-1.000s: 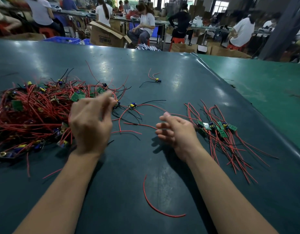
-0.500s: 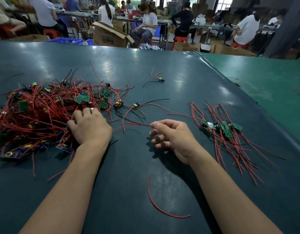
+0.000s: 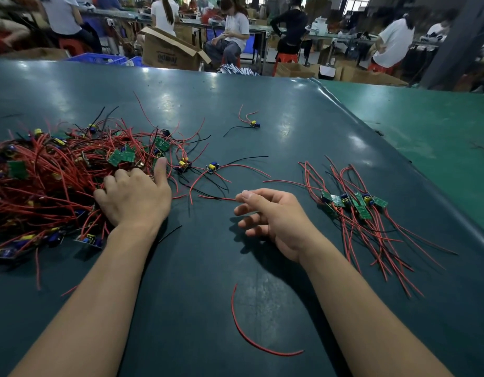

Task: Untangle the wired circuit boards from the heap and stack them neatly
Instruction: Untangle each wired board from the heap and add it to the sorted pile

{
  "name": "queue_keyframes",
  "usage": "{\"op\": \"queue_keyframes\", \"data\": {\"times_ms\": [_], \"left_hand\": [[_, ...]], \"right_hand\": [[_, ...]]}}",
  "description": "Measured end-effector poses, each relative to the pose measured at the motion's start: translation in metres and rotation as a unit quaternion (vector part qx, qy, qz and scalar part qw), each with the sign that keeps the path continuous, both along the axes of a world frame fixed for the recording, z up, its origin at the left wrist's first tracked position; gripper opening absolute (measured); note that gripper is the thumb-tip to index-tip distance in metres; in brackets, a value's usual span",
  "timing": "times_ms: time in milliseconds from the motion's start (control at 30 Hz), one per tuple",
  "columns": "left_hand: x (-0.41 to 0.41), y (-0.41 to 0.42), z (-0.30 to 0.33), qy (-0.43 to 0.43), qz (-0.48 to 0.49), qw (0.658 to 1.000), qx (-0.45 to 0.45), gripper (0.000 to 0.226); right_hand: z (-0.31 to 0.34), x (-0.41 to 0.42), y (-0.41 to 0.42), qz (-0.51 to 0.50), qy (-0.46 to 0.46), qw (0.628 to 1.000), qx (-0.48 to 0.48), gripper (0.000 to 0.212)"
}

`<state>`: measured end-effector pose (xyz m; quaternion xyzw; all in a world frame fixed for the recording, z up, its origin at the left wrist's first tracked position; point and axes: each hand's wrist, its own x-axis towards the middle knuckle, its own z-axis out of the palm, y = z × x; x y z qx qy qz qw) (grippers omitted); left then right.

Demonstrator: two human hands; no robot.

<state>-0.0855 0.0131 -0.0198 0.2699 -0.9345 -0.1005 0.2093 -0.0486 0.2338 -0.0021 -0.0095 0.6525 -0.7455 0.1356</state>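
Since a moment ago, left hand (image 3: 134, 198) is sinking fingers-down into the heap (image 3: 53, 180) of red-wired green circuit boards leftward; right hand (image 3: 273, 216) is hovering loosely curled, holding nothing; the sorted boards (image 3: 353, 204) are lying further right.

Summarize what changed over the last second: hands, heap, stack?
The left hand dropped from above the heap onto its near edge, fingers now in the red wires. The right hand uncurled, fingers loose, holding nothing. The sorted stack, the lone board and the loose red wire stayed put.
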Motion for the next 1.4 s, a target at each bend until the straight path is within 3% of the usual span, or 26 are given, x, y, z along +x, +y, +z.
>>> {"op": "queue_keyframes", "data": {"times_ms": [100,233,333,500,567,633,767,900,1000,1133,1200,1267,1333,1400], "left_hand": [[-0.002,-0.001,-0.001,0.020,0.007,1.000,0.016,0.069],[-0.001,-0.001,-0.002,0.039,0.007,0.999,0.010,0.043],[0.002,0.001,0.000,0.154,-0.006,0.988,0.028,0.031],[0.011,0.010,0.011,0.415,-0.057,0.908,0.006,0.031],[0.014,0.017,0.011,0.473,-0.102,0.874,-0.038,0.025],[0.017,0.028,0.009,0.496,-0.206,0.841,-0.062,0.021],[0.025,0.053,0.005,0.465,-0.458,0.757,0.002,0.013],[0.032,0.066,0.000,0.389,-0.578,0.717,0.018,0.011],[0.030,0.065,0.000,0.394,-0.552,0.735,0.012,0.014],[0.022,0.059,0.002,0.427,-0.367,0.822,0.081,0.030],[0.023,0.057,0.002,0.404,-0.340,0.838,0.141,0.029],[0.025,0.061,0.002,0.315,-0.381,0.822,0.283,0.035],[0.029,0.068,0.003,0.201,-0.424,0.768,0.437,0.044],[0.032,0.070,0.004,0.132,-0.454,0.731,0.492,0.050]], "right_hand": [[0.001,-0.001,-0.001,0.000,-0.003,1.000,0.001,0.015],[0.002,-0.002,-0.001,0.005,-0.003,1.000,0.005,0.016],[0.002,-0.002,0.000,0.008,-0.002,1.000,0.006,0.016],[0.002,-0.003,0.000,0.010,-0.008,1.000,0.007,0.018],[0.001,-0.003,-0.001,0.010,-0.009,1.000,0.010,0.019],[0.001,-0.003,-0.001,0.008,-0.009,1.000,0.006,0.027],[0.004,-0.006,-0.003,0.035,-0.035,0.998,-0.039,0.063],[0.004,-0.007,-0.001,0.039,-0.028,0.993,-0.110,0.047],[0.004,-0.008,0.002,0.041,0.019,0.990,-0.136,0.022],[0.004,-0.011,0.006,0.007,0.047,0.979,-0.198,0.022],[0.006,-0.012,0.012,0.007,0.053,0.974,-0.220,0.021],[0.007,-0.011,0.017,0.042,0.048,0.978,-0.198,0.021],[0.007,-0.007,0.016,0.081,0.045,0.986,-0.140,0.021],[0.006,-0.005,0.012,0.094,0.047,0.990,-0.089,0.018]]}}
